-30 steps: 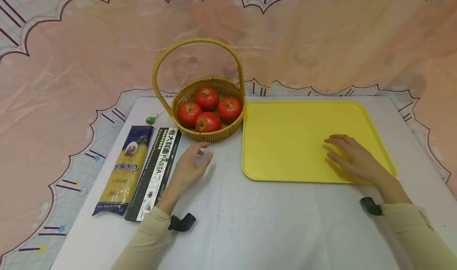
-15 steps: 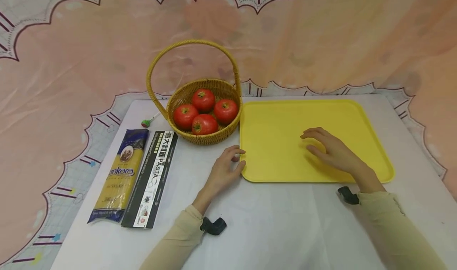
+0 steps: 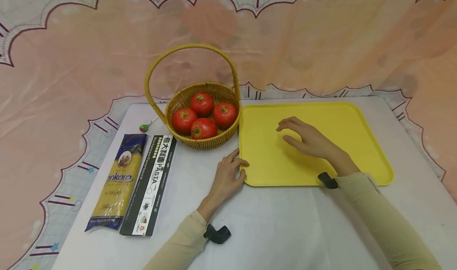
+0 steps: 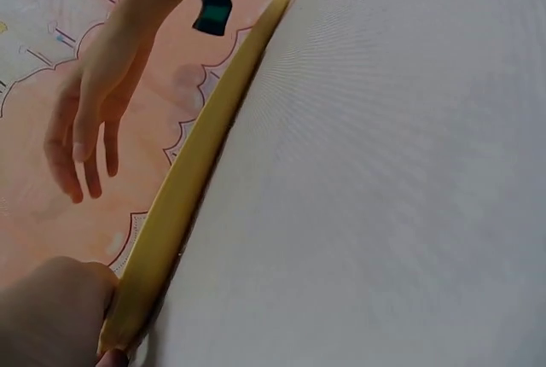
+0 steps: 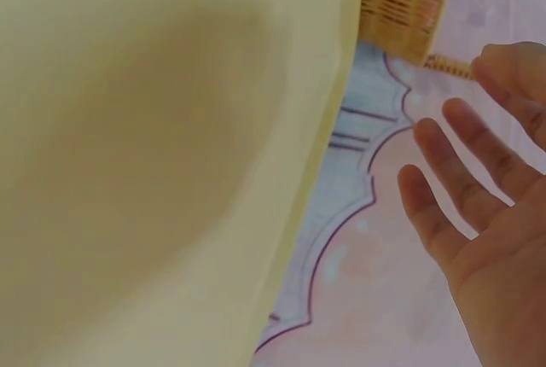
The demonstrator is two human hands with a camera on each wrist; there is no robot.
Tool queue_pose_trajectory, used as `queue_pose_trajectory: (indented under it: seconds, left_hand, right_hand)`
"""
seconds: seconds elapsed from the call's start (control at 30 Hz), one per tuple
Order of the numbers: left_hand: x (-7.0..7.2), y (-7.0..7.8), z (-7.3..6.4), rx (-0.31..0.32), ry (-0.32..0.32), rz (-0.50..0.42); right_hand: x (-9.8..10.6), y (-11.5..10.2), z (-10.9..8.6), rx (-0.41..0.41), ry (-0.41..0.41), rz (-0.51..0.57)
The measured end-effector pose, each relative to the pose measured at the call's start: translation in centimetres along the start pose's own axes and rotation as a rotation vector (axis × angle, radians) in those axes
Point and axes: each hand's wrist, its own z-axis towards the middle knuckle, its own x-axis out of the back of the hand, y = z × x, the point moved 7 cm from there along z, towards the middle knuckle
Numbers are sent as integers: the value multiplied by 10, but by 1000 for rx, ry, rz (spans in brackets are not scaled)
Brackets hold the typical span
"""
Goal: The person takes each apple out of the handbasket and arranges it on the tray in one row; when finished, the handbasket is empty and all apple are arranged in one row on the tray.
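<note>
One rim is in your grip: your left hand (image 3: 228,177) pinches the left edge of the smooth yellow tray (image 3: 342,143), fingers bent closely over it by the near corner. Your right hand (image 3: 310,140) hovers above the tray, fingers loosely parted, free. The flat, round-cornered tray lies near the tabletop's (image 3: 271,230) far edge, beside a woven basket (image 3: 207,144) of glossy tomatoes (image 3: 203,130).
</note>
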Motion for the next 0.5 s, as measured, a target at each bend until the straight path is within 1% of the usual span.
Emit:
queue_pose_trajectory:
  seconds: [0.13, 0.2, 0.37, 0.5]
  left_hand:
    - [1, 2, -1, -16, 18, -14]
    - [0, 3, -2, -22, 21, -20]
    - [0, 5, -5, -27, 17, -12]
    - [3, 5, -4, -34, 29, -1]
  right_hand:
    - [1, -8, 18, 48, -12, 9]
    - [0, -12, 26, 56, -26, 12]
    - [-2, -20, 43, 100, -46, 13]
    - [-3, -24, 59, 141, -52, 37]
